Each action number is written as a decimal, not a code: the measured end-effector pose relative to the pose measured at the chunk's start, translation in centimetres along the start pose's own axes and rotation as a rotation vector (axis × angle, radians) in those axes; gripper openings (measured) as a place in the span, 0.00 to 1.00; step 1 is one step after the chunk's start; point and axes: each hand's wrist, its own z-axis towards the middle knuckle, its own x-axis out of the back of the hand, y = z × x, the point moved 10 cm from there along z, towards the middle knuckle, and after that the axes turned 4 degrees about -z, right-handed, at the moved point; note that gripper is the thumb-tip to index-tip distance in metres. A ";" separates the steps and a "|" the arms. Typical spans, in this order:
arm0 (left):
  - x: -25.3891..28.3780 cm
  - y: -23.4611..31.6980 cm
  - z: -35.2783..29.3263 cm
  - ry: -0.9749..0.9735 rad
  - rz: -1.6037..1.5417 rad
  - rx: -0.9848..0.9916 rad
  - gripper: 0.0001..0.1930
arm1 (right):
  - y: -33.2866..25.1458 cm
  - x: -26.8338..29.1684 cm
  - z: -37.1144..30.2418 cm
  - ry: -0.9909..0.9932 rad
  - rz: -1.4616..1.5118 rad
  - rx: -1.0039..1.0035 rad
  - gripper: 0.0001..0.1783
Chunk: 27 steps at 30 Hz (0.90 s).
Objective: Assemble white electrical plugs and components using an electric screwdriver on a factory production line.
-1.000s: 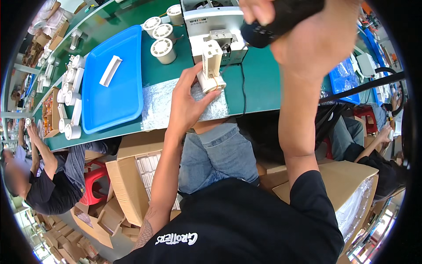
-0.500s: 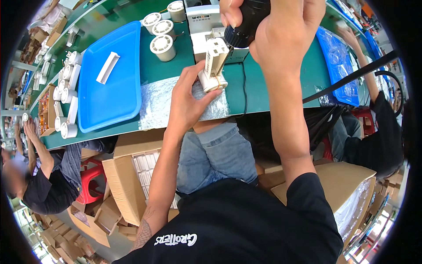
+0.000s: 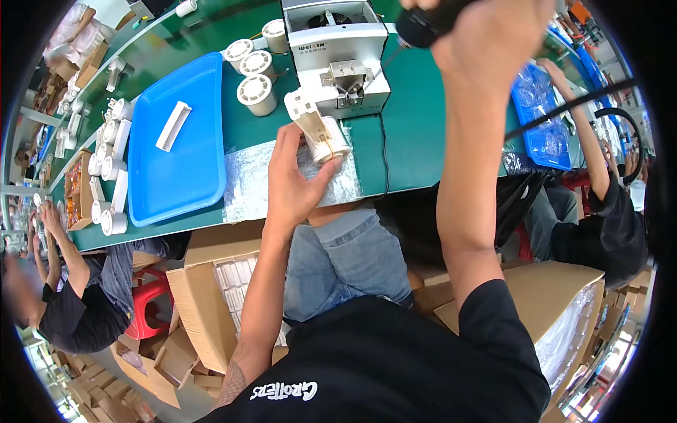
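Observation:
My left hand (image 3: 296, 185) is closed around the round base of a white plastic housing (image 3: 328, 141). The housing stands tilted on the bench, its long arm leaning up and left, with a thin orange wire at the base. My right hand (image 3: 486, 53), smeared by motion, grips a black electric screwdriver (image 3: 429, 22) at the upper right. Its thin bit slants down-left toward the metal front of a silver-and-black screw feeder (image 3: 345, 76). Whether the tip touches the feeder, I cannot tell.
A blue tray (image 3: 211, 134) holds one white trough-shaped cover (image 3: 173, 127). Several white round motor units (image 3: 257, 94) stand between tray and feeder. Clear film (image 3: 247, 180) lies at the bench edge. A black cable (image 3: 564, 109) crosses at right. Co-workers sit on both sides.
My right hand has lifted the screwdriver off the housing, up and right, bringing its bit toward the feeder. The housing has tilted left in my left hand. The view has shifted slightly.

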 end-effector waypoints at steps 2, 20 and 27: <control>0.4 -0.3 -0.2 0.000 -0.005 0.012 0.30 | 1.7 -1.7 0.3 -0.062 0.045 0.048 0.16; -0.1 -1.2 0.0 -0.043 -0.044 0.037 0.37 | 3.5 -3.0 -0.6 -0.103 0.025 0.039 0.16; 0.3 -1.0 -0.2 -0.035 -0.013 0.043 0.37 | 3.4 -3.1 -1.2 -0.076 0.007 -0.109 0.16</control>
